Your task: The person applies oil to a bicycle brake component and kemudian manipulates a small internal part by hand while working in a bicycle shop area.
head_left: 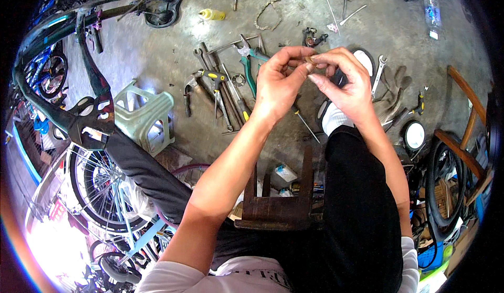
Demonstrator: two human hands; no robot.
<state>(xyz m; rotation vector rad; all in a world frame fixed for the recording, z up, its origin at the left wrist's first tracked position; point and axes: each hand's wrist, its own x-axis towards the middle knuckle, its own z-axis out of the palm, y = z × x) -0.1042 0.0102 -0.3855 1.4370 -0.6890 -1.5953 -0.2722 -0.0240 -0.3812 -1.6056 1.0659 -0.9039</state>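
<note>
Both hands meet in front of me above the concrete floor. The fingers of my left hand [281, 85] are curled, with thumb and forefinger pinched together. From the right, my right hand [346, 80] pinches at the same spot. A small brownish piece [310, 60] shows between the fingertips, too small and covered to name. Below and left of the hands lie green-handled pliers [247, 64], a hammer [199, 91] and a yellow-and-black T-handled tool [214, 77]. A combination wrench [379, 75] lies to the right, beside grey work gloves [392, 91].
A pale green plastic stool [144, 115] stands left, near a black bike frame [94, 119] and a spoked wheel [100, 188]. A bike chain [269, 9], a yellow bottle [211, 14] and a clear water bottle [432, 12] lie farther off. Black tyres [446, 188] lean at right.
</note>
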